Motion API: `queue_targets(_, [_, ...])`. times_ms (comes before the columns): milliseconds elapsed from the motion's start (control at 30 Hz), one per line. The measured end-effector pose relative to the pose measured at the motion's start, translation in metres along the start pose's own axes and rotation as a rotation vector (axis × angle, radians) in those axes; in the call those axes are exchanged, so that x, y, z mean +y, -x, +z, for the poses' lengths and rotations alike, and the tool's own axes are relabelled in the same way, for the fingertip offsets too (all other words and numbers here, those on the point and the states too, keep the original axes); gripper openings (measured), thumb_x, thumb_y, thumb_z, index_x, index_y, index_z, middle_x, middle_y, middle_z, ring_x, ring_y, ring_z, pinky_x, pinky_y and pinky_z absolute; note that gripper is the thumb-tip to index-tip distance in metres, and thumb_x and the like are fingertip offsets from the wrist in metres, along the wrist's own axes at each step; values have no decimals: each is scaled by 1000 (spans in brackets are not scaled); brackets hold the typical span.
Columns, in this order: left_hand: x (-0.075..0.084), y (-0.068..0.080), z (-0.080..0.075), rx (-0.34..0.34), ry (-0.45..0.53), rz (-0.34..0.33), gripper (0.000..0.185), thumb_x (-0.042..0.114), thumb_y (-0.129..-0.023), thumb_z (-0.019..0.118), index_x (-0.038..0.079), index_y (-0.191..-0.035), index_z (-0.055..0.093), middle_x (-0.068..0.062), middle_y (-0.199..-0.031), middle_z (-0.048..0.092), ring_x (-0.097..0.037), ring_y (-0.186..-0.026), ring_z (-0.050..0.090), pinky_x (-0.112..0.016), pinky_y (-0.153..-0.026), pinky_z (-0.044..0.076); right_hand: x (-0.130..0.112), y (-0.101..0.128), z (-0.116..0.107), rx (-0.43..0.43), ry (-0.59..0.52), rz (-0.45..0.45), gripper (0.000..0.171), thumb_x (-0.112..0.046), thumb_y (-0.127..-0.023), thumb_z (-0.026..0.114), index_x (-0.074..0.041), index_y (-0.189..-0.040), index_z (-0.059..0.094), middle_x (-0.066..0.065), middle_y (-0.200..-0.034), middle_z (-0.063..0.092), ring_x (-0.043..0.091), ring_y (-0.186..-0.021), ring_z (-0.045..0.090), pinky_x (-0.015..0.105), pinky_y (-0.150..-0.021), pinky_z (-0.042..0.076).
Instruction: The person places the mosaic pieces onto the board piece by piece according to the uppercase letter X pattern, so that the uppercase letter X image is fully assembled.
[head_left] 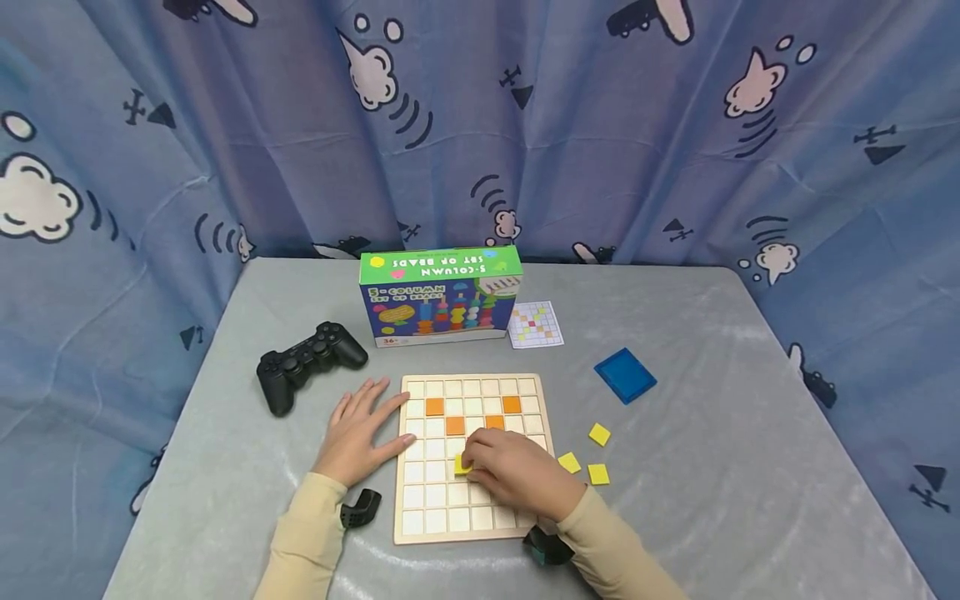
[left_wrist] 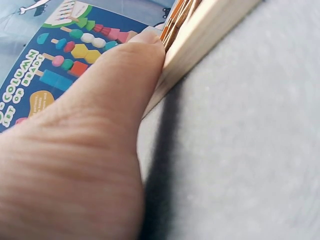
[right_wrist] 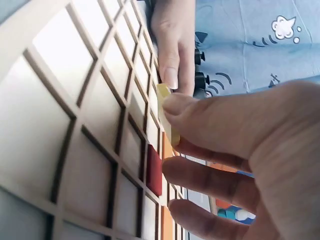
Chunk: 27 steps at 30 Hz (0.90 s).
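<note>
A wooden grid board (head_left: 472,540) with white square cells lies on the table. My right hand (head_left: 523,472) is over its middle, pinching a yellow square tile (right_wrist: 167,114) between thumb and fingers, close above the cells. Several orange tiles (head_left: 435,407) sit in cells of the upper rows. In the right wrist view a red tile (right_wrist: 154,171) shows in a cell beside my fingers; the hand hides it from the head view. My left hand (head_left: 356,443) is spread at the board's left edge, with thumb and index fingertip on the rim.
Three loose yellow tiles (head_left: 598,474) lie right of the board, below a blue square tray (head_left: 626,376). Behind the board stand a bead-set box (head_left: 442,304) and a printed pattern card (head_left: 536,325). A black game controller (head_left: 311,363) lies at left.
</note>
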<state>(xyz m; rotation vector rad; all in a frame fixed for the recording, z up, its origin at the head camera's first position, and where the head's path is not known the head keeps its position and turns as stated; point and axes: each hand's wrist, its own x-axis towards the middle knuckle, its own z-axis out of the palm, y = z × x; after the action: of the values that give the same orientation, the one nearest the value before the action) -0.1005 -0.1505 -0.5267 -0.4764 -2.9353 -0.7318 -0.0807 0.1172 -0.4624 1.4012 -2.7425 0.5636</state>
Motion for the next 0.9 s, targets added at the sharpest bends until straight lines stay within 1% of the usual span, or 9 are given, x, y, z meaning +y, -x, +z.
queue_targets(233, [0, -1, 0, 2, 1, 7, 64, 62, -77, 52, 34, -132, 40, -1, -145, 27, -24, -134, 18, -48, -109, 8, -1, -1, 7, -27, 54, -6, 11, -22, -83, 63, -20, -93, 60, -8, -92, 55, 4, -80, 53, 19, -73, 48])
queue_targets(433, [0, -1, 0, -1, 4, 0, 63, 62, -77, 52, 35, -132, 40, -1, -145, 26, -23, -135, 17, -47, -110, 7, -4, -4, 12, -50, 105, -1, 11, -23, -83, 62, -21, -93, 60, -9, -91, 52, 4, -78, 52, 18, -71, 48])
queue_targets(667, [0, -1, 1, 3, -1, -1, 64, 63, -77, 51, 35, -132, 40, -1, -145, 27, -24, -134, 18, -47, -110, 7, -7, -4, 11, -42, 148, -8, 12, -23, -82, 63, -20, -93, 60, -8, -90, 52, 5, -76, 52, 19, -71, 48])
queue_targets(900, [0, -1, -1, 1, 7, -2, 64, 62, -77, 52, 33, -133, 40, -2, -145, 27, -24, -134, 18, -47, -109, 8, -8, -5, 12, -20, 179, -29, 11, -22, -83, 63, -20, -93, 60, -8, -93, 54, 7, -82, 53, 21, -74, 47])
